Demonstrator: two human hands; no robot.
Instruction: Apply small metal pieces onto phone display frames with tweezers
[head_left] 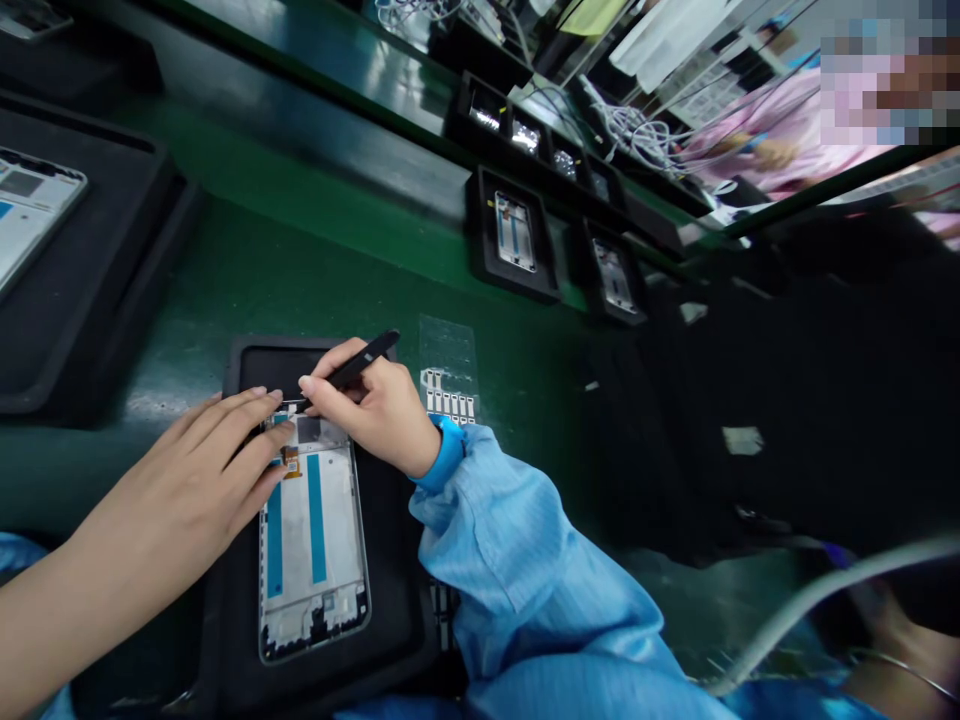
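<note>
A phone frame with blue strips lies in a black foam tray in front of me. My left hand rests along the frame's upper left edge, fingers stretched out, the tips near a small brown flex cable. Between thumb and fingers, my right hand grips a black pen-like tool at a slant. Its lower end points at the top of the frame and is hidden by my fingers. Just right of that hand lies a clear sheet with rows of small white stickers.
More black trays stand at left and along the back, including one holding a phone frame. A dark pile of trays fills the right side. White cables and a person in a pink sleeve are beyond the bench.
</note>
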